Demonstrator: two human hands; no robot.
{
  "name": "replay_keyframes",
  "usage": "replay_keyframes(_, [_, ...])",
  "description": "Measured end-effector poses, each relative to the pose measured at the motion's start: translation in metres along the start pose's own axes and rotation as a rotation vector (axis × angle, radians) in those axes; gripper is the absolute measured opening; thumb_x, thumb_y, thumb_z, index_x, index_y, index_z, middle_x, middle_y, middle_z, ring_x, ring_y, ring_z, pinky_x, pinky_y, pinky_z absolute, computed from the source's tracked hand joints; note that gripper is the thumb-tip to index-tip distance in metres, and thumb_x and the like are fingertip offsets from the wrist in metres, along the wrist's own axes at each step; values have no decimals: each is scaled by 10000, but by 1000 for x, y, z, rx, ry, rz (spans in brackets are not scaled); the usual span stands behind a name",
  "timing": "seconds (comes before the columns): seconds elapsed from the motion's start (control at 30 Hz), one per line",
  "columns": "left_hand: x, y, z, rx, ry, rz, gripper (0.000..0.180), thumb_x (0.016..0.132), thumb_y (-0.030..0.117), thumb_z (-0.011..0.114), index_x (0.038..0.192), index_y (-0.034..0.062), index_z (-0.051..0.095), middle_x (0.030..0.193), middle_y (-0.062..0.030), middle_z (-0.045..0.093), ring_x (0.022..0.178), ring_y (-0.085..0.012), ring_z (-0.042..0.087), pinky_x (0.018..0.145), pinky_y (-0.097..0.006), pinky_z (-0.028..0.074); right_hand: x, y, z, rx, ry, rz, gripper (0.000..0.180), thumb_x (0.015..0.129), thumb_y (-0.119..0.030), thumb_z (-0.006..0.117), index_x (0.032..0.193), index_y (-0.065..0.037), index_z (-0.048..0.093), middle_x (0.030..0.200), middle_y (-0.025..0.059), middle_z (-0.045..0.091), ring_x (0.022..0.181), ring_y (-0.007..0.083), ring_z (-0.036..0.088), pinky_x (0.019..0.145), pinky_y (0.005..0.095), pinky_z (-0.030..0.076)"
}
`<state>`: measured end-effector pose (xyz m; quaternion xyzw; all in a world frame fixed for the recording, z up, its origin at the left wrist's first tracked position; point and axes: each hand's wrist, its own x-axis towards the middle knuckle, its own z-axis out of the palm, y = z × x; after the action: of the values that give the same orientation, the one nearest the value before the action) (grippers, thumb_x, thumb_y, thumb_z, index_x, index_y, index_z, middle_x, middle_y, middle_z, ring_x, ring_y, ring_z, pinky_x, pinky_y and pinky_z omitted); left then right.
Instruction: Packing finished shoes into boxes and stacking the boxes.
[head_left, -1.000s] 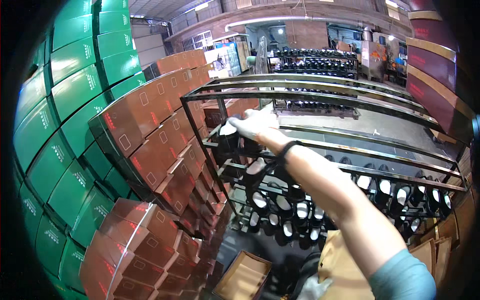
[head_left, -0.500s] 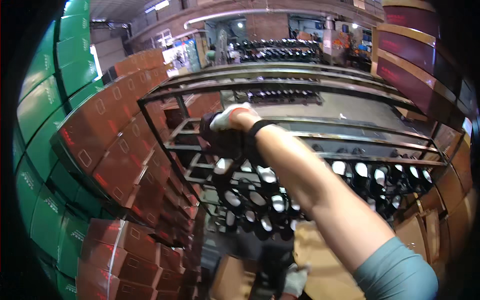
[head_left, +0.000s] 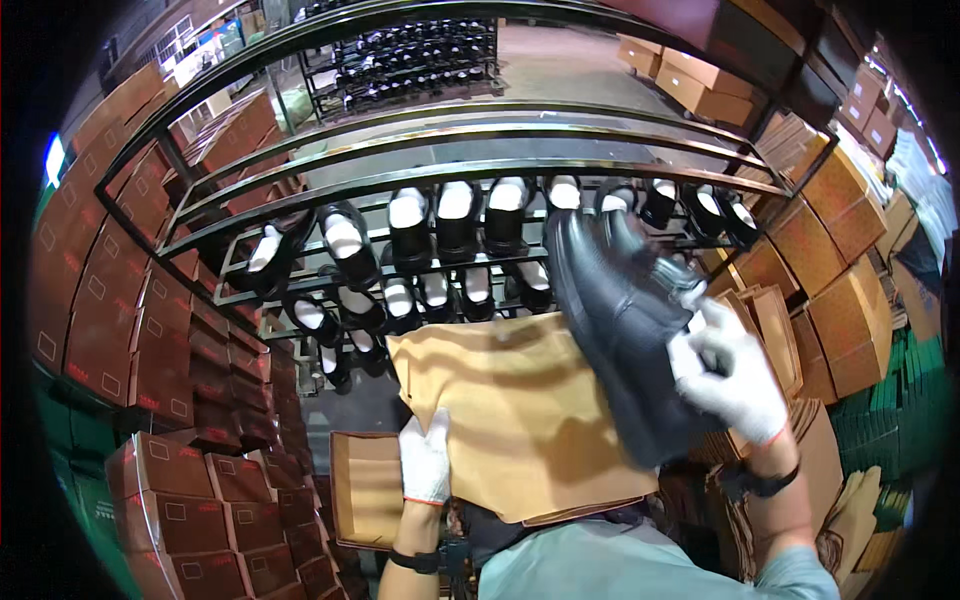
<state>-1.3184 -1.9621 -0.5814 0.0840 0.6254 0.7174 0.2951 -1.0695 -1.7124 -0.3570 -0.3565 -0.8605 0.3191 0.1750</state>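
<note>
A pair of black leather shoes (head_left: pixel 620 330) hangs over the right part of a sheet of tan wrapping paper (head_left: pixel 510 410). My right hand (head_left: pixel 728 375), in a white glove, is closed on the shoes at their upper right side. The paper spreads in front of my body and lies wrinkled, covering most of what is under it. At its left edge my left hand (head_left: pixel 425 458), also gloved in white, grips the paper with the thumb pointing up. An open brown cardboard box (head_left: pixel 365 490) stands just left of that hand.
A black metal rack (head_left: pixel 480 180) spans the front, with several black shoes (head_left: pixel 410 225) stuffed in white on its lower tiers. Stacked reddish-brown boxes (head_left: pixel 180 480) line the left. Cartons (head_left: pixel 845 300) and flattened cardboard stand at the right. Another loaded shoe rack (head_left: pixel 415 60) is farther back.
My right hand has come back from the rack's upper left to the right, now holding the black shoes above the paper. My left hand shows at the paper's left edge. The view has tilted down.
</note>
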Motion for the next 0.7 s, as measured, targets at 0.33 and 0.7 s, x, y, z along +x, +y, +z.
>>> replay_keyframes(0.33, [-67,-103,179,27,-618,-660,1033,1036,333,718,1723,-36,41,1188,-367,720,989,-431,758,879,-501,617,-31,37,-21,402,101,-32,930,712,-205,940,1556,-10,602,1496,167,653,1276,291,710,1090,434,567])
replay_keyframes(0.7, [-102,0,128,1006,-1120,947,550,951,251,712,1451,34,636,1390,-207,678,1241,-354,665,1097,-542,508,149,-73,-68,-300,-714,-801,616,705,-173,826,1298,-34,732,1186,137,741,1125,325,714,1023,421,577])
